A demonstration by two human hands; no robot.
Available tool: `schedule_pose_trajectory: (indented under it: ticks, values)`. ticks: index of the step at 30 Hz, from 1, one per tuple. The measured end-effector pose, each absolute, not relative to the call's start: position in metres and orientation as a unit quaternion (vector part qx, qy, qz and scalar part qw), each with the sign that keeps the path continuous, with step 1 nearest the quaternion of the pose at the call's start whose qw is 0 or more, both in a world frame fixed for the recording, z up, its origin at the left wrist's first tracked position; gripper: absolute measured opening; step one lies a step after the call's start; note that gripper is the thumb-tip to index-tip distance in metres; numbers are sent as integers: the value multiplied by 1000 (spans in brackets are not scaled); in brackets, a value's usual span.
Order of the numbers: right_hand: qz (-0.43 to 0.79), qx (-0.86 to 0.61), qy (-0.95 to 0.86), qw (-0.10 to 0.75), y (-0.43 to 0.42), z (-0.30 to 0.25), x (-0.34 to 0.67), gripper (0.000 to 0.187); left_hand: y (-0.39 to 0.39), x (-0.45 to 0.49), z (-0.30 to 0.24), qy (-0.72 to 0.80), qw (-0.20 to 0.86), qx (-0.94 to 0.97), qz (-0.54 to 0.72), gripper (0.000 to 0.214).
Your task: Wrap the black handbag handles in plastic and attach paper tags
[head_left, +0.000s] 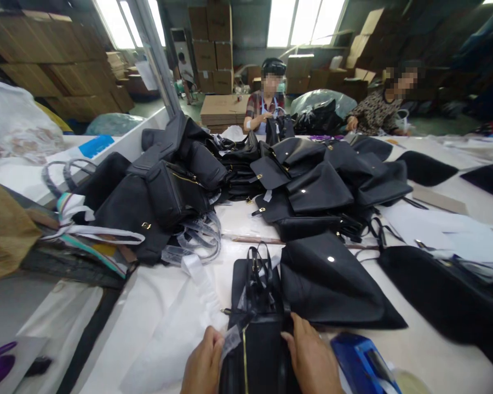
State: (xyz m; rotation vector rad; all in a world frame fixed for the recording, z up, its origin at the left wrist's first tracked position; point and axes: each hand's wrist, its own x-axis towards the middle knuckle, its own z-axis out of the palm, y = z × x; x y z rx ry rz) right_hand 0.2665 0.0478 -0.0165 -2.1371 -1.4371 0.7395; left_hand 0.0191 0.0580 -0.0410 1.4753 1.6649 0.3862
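Note:
A small black backpack [265,350] with a gold zipper lies in front of me, its top handle and thin straps [259,273] pointing away. My left hand [205,358] is closed at its left edge, beside a strip of clear plastic film [231,339]; the fingertips are partly hidden. On the opposite edge, my right hand [312,355] grips the bag's side with thumb and fingers. Just right of it lies a black bag with a flap [332,284] and a shiny round spot. A white cloth-like bag [176,328] is spread to the left.
Piles of black bags stand at the left [160,191] and right [312,186]. A blue tape dispenser [363,364] sits near my right hand. White-and-green ribbons [94,235] hang at the left. Across the table are two people [267,109], with cardboard boxes [211,49] behind.

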Motion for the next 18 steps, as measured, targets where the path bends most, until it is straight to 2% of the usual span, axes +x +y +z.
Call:
schedule_pose_trajectory:
  ticks: [1,3,7,9,13,18]
  values:
    - [255,-772,-527,245,52,-10,261,25,59,16,-39,664,420,601,145,23]
    - [304,-754,-511,281,60,-4,244,24,59,13,-35,658,407,618,134,22]
    - [583,-663,-348,314,75,-21,207,44,54,11,-27,642,393,645,133,20]
    - [692,-590,-234,345,77,-34,196,47,51,12,-24,640,392,646,138,20]
    - [728,-526,-191,395,69,-50,184,42,50,19,-23,655,418,609,160,23]
    - [753,-530,-202,334,57,-61,180,50,52,30,-35,655,476,564,160,24]
